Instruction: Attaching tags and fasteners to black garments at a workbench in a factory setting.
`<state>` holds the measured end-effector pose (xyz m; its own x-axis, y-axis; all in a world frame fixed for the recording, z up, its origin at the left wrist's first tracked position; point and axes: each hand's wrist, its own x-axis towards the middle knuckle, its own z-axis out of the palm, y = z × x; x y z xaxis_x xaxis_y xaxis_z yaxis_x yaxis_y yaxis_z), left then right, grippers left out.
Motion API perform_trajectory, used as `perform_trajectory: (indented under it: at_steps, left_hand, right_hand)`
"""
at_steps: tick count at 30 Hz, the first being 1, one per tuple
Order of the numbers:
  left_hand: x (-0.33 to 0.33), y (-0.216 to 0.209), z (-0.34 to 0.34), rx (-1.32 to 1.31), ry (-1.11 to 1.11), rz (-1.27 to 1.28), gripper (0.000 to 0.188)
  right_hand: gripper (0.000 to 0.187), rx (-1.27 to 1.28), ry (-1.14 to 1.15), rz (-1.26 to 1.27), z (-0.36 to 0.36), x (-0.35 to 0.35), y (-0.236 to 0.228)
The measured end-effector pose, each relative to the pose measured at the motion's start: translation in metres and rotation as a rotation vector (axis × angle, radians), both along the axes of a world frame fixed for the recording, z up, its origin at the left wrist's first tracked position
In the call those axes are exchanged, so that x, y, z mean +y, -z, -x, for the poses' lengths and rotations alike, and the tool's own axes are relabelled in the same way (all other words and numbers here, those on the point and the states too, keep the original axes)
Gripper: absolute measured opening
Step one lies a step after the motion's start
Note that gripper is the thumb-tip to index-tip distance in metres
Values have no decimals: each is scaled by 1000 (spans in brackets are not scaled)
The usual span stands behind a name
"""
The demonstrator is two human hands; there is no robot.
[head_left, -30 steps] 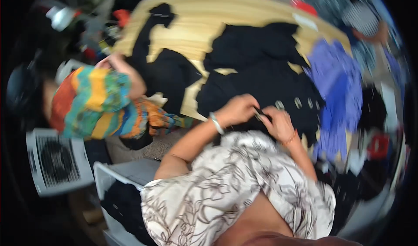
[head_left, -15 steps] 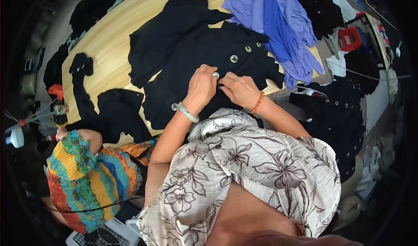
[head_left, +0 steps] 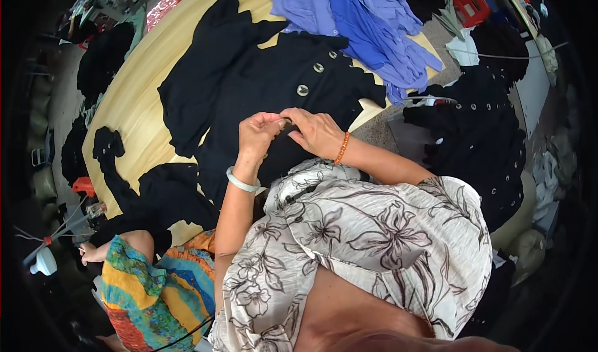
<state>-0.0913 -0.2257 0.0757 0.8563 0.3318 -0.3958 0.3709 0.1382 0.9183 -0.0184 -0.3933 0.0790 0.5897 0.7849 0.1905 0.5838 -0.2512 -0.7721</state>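
Observation:
A black garment (head_left: 261, 84) with large round silver buttons (head_left: 303, 90) lies spread on a pale wooden table (head_left: 134, 97). My left hand (head_left: 258, 134), with a pale bangle on the wrist, pinches the garment's near edge. My right hand (head_left: 317, 131), with an orange bead bracelet, grips the same edge right beside it, fingertips touching. A small button seems to sit between the fingers, mostly hidden.
Blue and purple cloth (head_left: 361, 16) is piled at the table's far end. More black garments (head_left: 473, 140) heap on the right; a black piece (head_left: 156, 196) lies near left. A person in a bright multicoloured top (head_left: 149, 290) sits at lower left. A red stool (head_left: 470, 6) stands far right.
The view has swung round, so the table now sits higher and further left in the picture. Both hands have stayed together on the black garment's edge, drawn closer to my body.

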Motion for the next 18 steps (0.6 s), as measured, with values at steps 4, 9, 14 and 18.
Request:
perform_trajectory:
  at_steps: [4, 9, 14, 18]
  left_hand:
    - [1, -1, 5, -31, 34, 61, 10]
    - [-1, -3, 19, -137, 241, -135, 41]
    - [-3, 2, 13, -82, 147, -200, 35]
    - [-2, 2, 10, -55, 102, -111, 27]
  right_hand:
    - [39, -140, -57, 105, 4, -3, 3]
    - [35, 19, -23, 124, -2, 2, 13]
    - [32, 21, -3, 71, -5, 4, 21]
    - [29, 83, -31, 15, -9, 3, 24]
